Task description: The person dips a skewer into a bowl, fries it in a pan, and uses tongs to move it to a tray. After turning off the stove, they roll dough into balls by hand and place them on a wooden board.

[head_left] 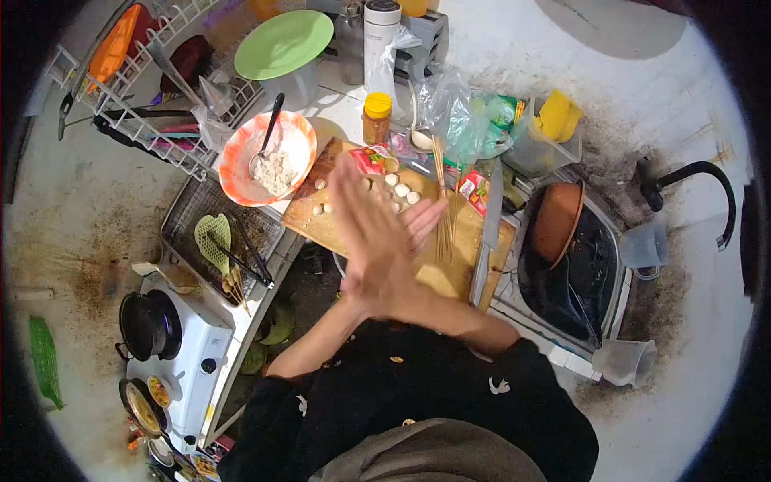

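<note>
My right hand [365, 217], blurred by motion, lies flat across my left hand [426, 223], palm against palm. The left hand's fingers stick out to the right from underneath. Anything between the palms is hidden. Both hands are over a wooden cutting board [309, 215] dotted with several small white dough balls [401, 190]. A bundle of thin bamboo skewers [444, 229] lies just right of my fingers. Up and to the left, an orange-and-white bowl [230, 165] holds crumbly white dough [275, 173] and a dark-handled spoon [271, 124].
A large knife [491, 217] lies along the board's right side, beside the sink [622, 309] with a brown pan [556, 221]. Behind stand a yellow-lidded jar [377, 120] and a white flask [381, 40]. Left are a wire tray [189, 229] and a stove [197, 341].
</note>
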Available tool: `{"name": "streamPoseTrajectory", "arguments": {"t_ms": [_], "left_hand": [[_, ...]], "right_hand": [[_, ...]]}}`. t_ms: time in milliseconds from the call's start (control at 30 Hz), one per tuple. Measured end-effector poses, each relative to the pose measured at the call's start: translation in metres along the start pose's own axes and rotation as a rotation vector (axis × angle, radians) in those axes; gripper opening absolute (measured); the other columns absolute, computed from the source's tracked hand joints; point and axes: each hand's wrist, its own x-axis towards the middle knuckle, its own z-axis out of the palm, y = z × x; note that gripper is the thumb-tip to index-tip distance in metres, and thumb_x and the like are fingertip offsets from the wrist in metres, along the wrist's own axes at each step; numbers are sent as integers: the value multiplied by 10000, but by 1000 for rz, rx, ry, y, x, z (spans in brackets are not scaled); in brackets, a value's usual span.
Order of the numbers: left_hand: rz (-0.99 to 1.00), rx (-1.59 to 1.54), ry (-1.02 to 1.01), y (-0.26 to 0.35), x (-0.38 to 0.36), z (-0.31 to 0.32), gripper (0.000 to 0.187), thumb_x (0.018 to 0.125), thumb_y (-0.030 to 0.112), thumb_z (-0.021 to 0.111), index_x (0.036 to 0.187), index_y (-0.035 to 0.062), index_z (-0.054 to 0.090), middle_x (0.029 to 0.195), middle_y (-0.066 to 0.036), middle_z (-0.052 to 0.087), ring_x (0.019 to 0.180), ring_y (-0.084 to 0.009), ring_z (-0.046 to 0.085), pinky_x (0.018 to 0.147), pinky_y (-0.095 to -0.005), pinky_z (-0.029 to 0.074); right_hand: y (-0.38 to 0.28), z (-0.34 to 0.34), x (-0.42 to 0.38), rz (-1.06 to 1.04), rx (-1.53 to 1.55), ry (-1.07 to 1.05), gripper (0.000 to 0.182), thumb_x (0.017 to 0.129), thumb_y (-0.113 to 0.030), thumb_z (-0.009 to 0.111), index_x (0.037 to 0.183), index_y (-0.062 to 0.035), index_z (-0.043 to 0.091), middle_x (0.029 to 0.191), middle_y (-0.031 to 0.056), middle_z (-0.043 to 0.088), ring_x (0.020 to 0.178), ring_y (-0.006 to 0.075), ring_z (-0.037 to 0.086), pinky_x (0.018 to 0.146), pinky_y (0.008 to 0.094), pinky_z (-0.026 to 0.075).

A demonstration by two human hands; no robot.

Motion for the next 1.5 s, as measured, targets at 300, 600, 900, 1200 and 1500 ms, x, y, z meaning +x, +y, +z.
{"name": "streamPoseTrajectory", "arguments": {"t_ms": [300,600,900,1200,1500], "left_hand": [[13,478,451,6,-34,45,688,890,402,315,1357,-35,62,1425,-170,106,1318,-265,109,1070,-339,44],[92,474,443,21,-15,52,638,901,376,264,1366,-9,59,1437,-120,95,1318,-223,139,1067,-330,129],[115,345,332,50,-2,57,603,919,401,226,1345,-23,167,1413,-133,185,1319,-225,145,1073,-320,99],[148,-289,-57,42,11,24,574,929,361,230,1357,-10,135,1420,-108,170,1311,-213,158,1071,-318,101],[276,561,192,36,2,20,547,935,314,163,1352,-38,116,1433,-137,95,1325,-237,84,1074,-325,55]], "right_hand": [[17,-12,13,-67,77,192,894,802,-648,189,1336,68,147,1397,238,147,1310,348,122,1042,476,35],[25,-10,3,-40,-69,70,1007,729,-752,146,1317,62,227,1374,237,217,1300,340,170,1029,510,72],[38,16,-40,-81,-194,-66,905,784,-687,151,1342,23,196,1401,215,166,1296,344,188,1026,531,66],[15,11,-40,-209,162,-85,958,768,-711,166,1322,70,207,1391,247,153,1311,354,113,1042,486,61],[-13,12,-18,56,331,172,675,867,-323,277,1339,86,21,1396,285,-19,1311,384,-31,1055,443,1]]}}
